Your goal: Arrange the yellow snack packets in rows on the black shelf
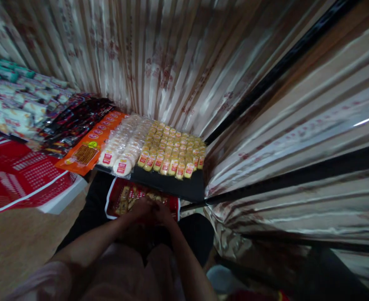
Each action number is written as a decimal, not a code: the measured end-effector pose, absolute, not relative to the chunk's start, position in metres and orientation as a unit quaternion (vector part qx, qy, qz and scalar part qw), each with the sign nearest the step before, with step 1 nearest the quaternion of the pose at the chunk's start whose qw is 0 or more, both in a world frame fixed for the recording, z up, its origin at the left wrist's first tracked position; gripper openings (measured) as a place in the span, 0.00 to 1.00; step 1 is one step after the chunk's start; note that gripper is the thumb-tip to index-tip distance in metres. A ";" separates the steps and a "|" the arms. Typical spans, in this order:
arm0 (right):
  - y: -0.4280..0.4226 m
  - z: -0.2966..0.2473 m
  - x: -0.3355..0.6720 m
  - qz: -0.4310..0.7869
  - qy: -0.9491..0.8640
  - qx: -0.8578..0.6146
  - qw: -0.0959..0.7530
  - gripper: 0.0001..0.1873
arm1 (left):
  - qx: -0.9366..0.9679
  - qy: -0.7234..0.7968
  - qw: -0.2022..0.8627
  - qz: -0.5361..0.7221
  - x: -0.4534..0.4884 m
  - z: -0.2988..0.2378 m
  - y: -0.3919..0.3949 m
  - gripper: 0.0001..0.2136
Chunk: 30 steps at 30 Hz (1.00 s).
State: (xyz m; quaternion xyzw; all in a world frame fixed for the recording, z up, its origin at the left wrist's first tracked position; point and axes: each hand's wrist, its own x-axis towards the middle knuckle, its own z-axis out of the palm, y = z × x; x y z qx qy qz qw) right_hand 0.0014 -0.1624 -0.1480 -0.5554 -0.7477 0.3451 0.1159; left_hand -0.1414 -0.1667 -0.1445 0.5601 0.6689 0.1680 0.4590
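My left hand (pixel 142 209) and my right hand (pixel 162 213) meet close together over a red basket (pixel 173 205) that holds small wrapped snacks (pixel 124 198). The fingers of both hands are dark and blurred, so what they grip does not show. Just beyond the basket a black shelf (pixel 172 186) carries rows of yellow packets (pixel 172 152) and white round packets (pixel 123 148).
Orange packets (pixel 90 146) and dark packets (pixel 71 121) lie further left on the shelf, with more wrapped goods (pixel 11 100) beyond. A red basket (pixel 21 175) sits at the left on a wooden floor (pixel 11 242). A striped curtain (pixel 203 62) hangs behind and to the right.
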 end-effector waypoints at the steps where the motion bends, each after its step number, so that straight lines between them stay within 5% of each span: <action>1: -0.165 -0.144 0.005 0.349 -0.749 -0.550 0.118 0.20 | 0.552 0.672 0.465 0.164 -0.144 -0.140 -0.167 0.13; 16: -0.194 -0.078 0.025 0.217 -0.816 -0.512 0.159 0.19 | 0.480 0.550 0.627 0.272 -0.155 -0.076 -0.169 0.12; 30: -0.168 -0.062 0.037 0.173 -0.692 -0.612 0.342 0.23 | 0.428 0.462 0.649 0.426 -0.111 -0.034 -0.138 0.19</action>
